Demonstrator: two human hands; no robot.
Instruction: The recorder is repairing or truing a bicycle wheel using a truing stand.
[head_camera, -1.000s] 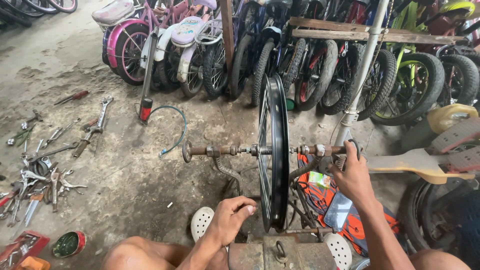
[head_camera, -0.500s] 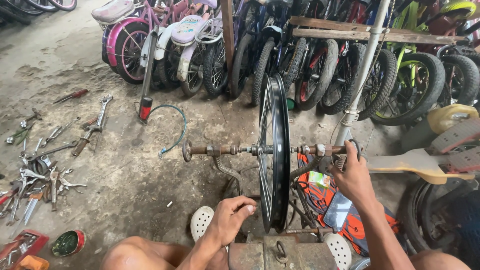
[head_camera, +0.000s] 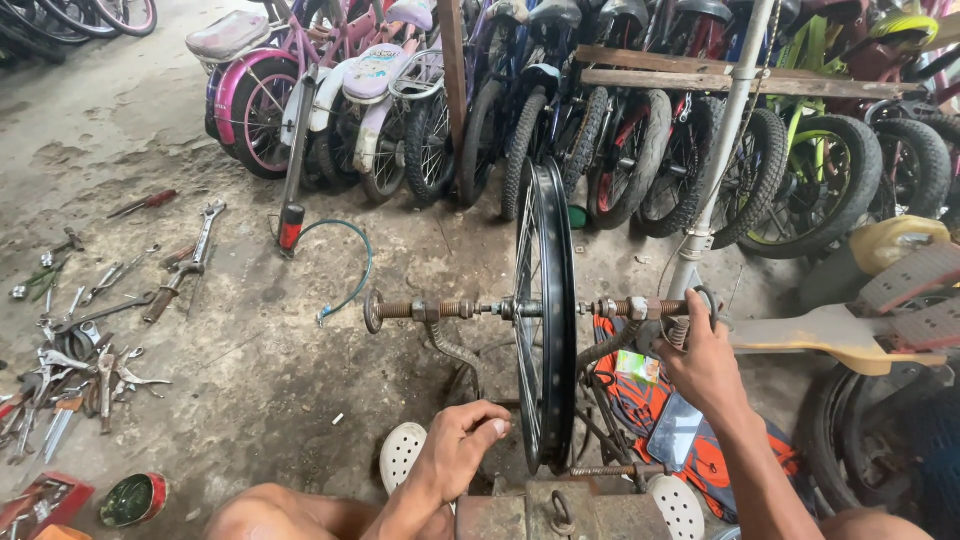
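A black spoked bicycle wheel rim (head_camera: 545, 300) stands upright and edge-on to the camera, mounted on a rusty threaded axle rod (head_camera: 440, 309) of a metal truing stand (head_camera: 560, 510) on the concrete floor (head_camera: 250, 370); the rod runs crosswise through the hub, a round knob at its left end.

Left hand (head_camera: 455, 450) sits low, just left of the rim's bottom edge, fingers curled into a loose fist with the thumb side toward the rim; whether it touches the rim or pinches anything cannot be told; nothing visible in its grip.

Right hand (head_camera: 700, 360) is at the right end of the rod, fingers wrapped around the small dark crank handle (head_camera: 705, 305) there; grip closed on that handle.

The person's bare knees show at the bottom edge; a white perforated sandal (head_camera: 402, 455) lies near the left hand; an orange and blue patterned cloth (head_camera: 640, 400) lies under the right forearm.

On the floor to the left, well apart from the stand: a scatter of steel wrenches and pliers (head_camera: 90, 340), a red-handled floor pump with a teal hose (head_camera: 295, 200), a small round green and red tin (head_camera: 130, 498).

Behind, a row of parked bicycles (head_camera: 600, 130), a pink children's one among them, leans by a grey metal pole (head_camera: 725, 150); a yellow-seated wooden ride-on toy (head_camera: 880, 290) is at right.
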